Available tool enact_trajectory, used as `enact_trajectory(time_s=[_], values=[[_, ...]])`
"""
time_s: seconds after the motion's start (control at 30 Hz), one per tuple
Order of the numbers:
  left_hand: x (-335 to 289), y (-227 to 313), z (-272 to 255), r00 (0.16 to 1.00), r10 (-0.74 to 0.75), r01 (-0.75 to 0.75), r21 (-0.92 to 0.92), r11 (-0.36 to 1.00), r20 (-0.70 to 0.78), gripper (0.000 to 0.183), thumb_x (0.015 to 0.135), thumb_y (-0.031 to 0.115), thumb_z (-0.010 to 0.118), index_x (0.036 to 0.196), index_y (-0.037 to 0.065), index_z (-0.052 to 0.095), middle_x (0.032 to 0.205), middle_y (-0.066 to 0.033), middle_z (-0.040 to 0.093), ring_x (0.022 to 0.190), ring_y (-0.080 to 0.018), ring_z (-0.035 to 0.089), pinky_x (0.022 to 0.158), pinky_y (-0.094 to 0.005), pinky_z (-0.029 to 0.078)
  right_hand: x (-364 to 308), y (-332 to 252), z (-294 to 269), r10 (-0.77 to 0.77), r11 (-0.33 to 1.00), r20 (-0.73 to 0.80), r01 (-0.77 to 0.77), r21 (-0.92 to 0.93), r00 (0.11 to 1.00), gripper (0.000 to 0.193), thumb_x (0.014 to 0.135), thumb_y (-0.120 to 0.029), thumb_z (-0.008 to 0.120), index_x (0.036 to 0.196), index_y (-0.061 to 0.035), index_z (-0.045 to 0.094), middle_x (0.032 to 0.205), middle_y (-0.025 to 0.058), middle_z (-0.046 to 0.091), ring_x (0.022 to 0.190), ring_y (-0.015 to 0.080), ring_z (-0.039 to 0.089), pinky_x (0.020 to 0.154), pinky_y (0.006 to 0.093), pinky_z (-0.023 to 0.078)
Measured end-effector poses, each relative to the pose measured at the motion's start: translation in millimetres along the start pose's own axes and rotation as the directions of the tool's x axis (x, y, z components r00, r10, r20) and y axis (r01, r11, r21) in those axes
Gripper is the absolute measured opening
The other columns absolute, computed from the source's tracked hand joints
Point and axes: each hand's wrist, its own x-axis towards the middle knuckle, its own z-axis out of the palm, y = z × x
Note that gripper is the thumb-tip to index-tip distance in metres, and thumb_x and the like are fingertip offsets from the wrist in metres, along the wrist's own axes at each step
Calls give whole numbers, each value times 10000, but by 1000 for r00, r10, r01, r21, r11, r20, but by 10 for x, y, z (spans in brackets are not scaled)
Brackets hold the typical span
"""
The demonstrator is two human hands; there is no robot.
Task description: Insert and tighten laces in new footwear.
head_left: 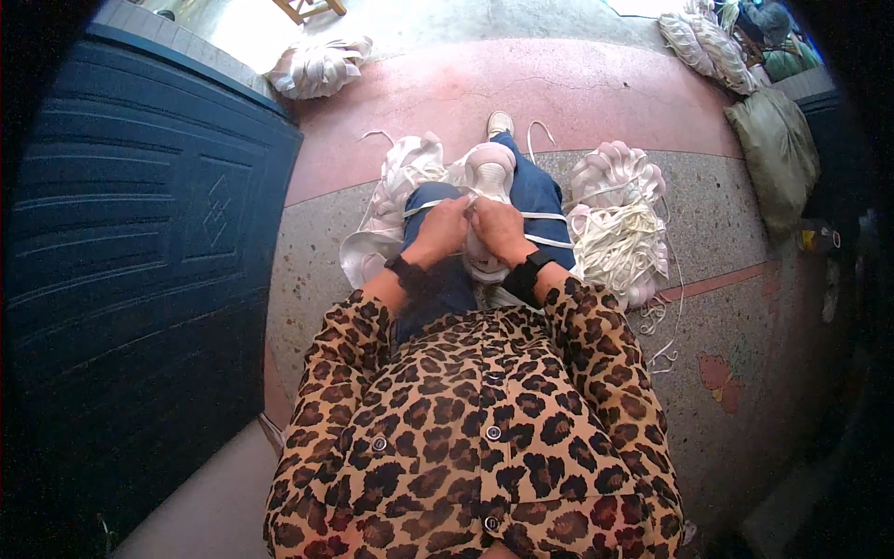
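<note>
A white shoe (487, 177) is held on the lap, betw. both hands. L hand (444, 226) & R hand (494, 226) are closed, pinching a white lace (549, 216) over it. Shoe piles (622, 219) are seen on the floor (596, 93) either side; dark door (140, 233) at left.

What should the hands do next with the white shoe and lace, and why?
Probably pull the lace snug. Both hands, left and right, pinch together over the shoe on the lap, and the lace runs loosely sideways across the legs.
</note>
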Motion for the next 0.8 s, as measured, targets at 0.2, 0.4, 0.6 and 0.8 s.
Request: enact_trajectory(time_s=[0.2,0.4,0.6,0.8], values=[[75,286,-242,991,-70,98,-266,959,113,283,889,143,557,1113,6,664,972,-277,675,966,-448,648,837,-489,515,64,-83,-30,102,995,65,-103,12,993,190,891,-145,556,930,19,644,863,251,703,802,397,711,700,481,563],[85,132,-277,985,-171,159,-256,953,-25,255,905,156,573,1082,9,684,1008,-253,684,950,-404,664,844,-472,519,-257,234,-337,-156,987,398,124,105,904,278,927,-155,498,1054,72,595,895,263,694,830,461,682,771,502,549],[446,382,-290,979,150,-166,114,979,137,202,882,181,636,1022,42,679,1119,-196,623,973,-408,649,854,-479,524,-934,352,-434,35,370,481,-459,808,876,143,982,-202,463,906,-82,482,702,18,458,577,164,444,515,322,373],[742,443,-351,899,161,-263,209,942,407,215,874,196,651,979,10,669,1058,-197,652,920,-407,664,787,-481,537,-935,172,-618,26,-176,606,-593,786,795,202,1016,-242,448,823,-188,418,618,-78,336,492,58,277,453,239,234]])
